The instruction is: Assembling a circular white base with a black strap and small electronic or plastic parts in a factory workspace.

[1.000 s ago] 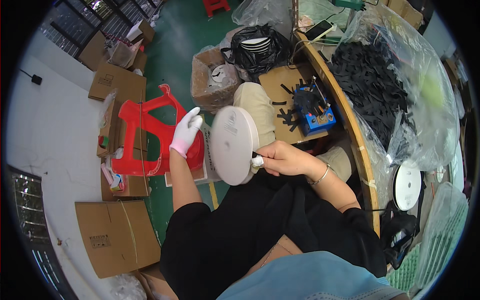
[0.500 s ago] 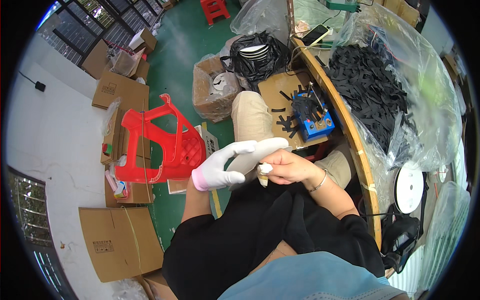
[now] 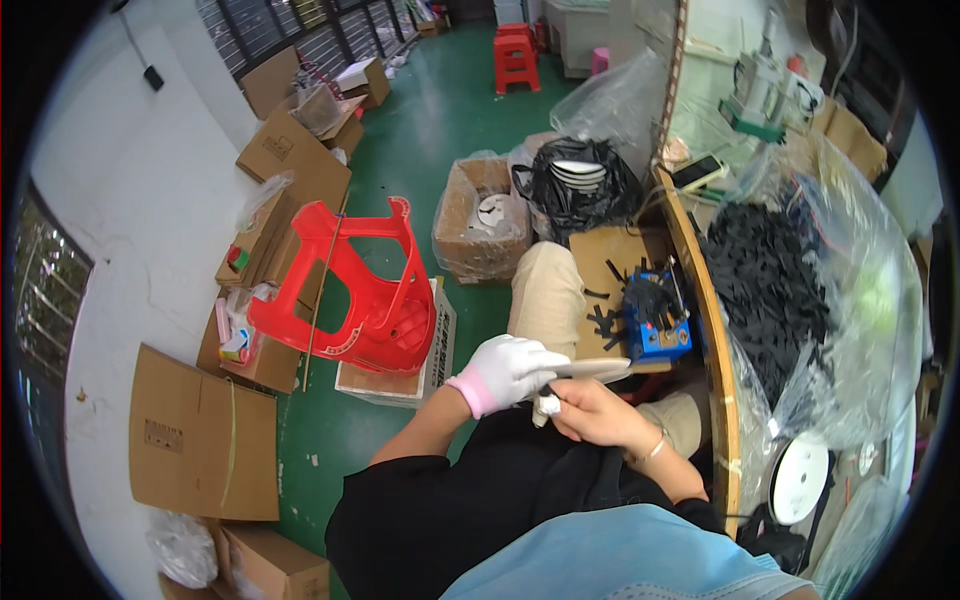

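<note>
Right now, the left hand, in a white glove with a pink cuff, has its fingers held together against the left end of a white reel; whether they grip it or only press there, I cannot tell. The bare right hand is curled narrow just below the reel, thumb and forefinger closed on a short black strip, with a white wrap around one digit and a bracelet at the wrist. The reel sits over the lap, turned nearly edge-on, so little of its face shows. Just beyond it is a knee in beige trousers, and right of that a blue machine stands on a cardboard sheet, with loose black pieces lying beside it. Farther right runs the wooden edge of the bench, carrying a heap of black strips in a clear plastic bag, a phone at the far side and another white reel at the near side. To the left, a red stool lies tipped over on a carton. Ahead on the green floor are a plastic-lined box and, touching or just beside it, a black bag holding white discs. Flattened cardboard leans along the left wall.
</note>
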Available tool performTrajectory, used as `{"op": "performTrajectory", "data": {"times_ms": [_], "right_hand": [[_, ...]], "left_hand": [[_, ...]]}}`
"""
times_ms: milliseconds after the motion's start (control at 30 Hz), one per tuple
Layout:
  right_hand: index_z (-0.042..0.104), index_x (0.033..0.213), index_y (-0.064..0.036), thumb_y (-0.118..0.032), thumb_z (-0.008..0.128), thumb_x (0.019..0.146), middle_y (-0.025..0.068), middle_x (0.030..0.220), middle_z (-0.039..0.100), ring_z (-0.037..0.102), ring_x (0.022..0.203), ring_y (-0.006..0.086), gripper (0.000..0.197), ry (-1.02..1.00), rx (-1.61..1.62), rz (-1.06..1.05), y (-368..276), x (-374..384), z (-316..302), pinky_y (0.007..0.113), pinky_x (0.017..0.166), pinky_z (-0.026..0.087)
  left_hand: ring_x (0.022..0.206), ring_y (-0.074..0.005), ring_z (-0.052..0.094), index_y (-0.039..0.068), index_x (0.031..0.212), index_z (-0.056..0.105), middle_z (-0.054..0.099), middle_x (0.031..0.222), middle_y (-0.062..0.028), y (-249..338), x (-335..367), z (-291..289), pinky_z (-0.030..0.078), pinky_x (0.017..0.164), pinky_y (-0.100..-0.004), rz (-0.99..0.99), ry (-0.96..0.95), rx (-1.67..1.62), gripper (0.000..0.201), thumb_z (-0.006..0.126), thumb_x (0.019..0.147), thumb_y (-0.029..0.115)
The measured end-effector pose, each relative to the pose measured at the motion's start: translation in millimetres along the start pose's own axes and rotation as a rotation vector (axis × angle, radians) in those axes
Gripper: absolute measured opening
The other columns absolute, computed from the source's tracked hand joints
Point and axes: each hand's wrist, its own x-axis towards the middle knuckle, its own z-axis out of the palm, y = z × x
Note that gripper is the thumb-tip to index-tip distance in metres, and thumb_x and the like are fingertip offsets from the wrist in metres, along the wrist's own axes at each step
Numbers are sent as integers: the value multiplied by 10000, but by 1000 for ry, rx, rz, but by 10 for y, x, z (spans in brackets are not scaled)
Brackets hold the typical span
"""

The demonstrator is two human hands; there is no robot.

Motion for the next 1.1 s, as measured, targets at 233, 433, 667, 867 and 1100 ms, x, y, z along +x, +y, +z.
{"op": "performTrajectory", "data": {"times_ms": [233, 433, 667, 867, 1100], "right_hand": [[558, 817, 25, -130, 467, 937, -28, 440, 390, 297, 336, 48, 216, 326, 429, -2, 53, -381, -210, 206, 360, 228], [555, 810, 50, -79, 489, 879, -8, 450, 394, 294, 373, 50, 160, 119, 452, 81, 234, -472, -149, 209, 385, 212], [569, 836, 33, -187, 516, 932, -30, 466, 398, 306, 389, 40, 246, 175, 268, 162, 217, -232, -44, 206, 403, 235], [588, 814, 11, -212, 517, 947, -32, 505, 429, 322, 412, 34, 269, 114, 327, -5, 284, -300, -35, 205, 420, 240], [606, 831, -10, -191, 492, 959, -46, 644, 451, 346, 574, 49, 249, 187, 62, 43, 263, -235, -86, 214, 516, 279]], "left_hand": [[811, -241, 620, 56, 969, 659, 640, 851, -89, -496, -372, -510, 483, 728, -332, -289, 22, -333, 210, 633, 809, 190], [1034, -215, 587, -14, 1230, 514, 600, 1149, -108, -1371, -1258, -41, 464, 901, -339, -349, 438, -1455, 423, 590, 872, 199], [1124, -226, 543, 39, 1310, 445, 555, 1234, -128, -1605, -979, 406, 464, 928, -385, -276, 687, -1983, 432, 503, 930, 235], [1119, -230, 546, 41, 1298, 456, 565, 1212, -127, -1805, -940, 1244, 467, 920, -385, -622, 505, -1838, 435, 535, 917, 235], [1082, -212, 558, 33, 1264, 479, 585, 1155, -102, -2046, -1560, 1583, 452, 927, -358, -1117, 328, -1407, 431, 580, 896, 234]]}}
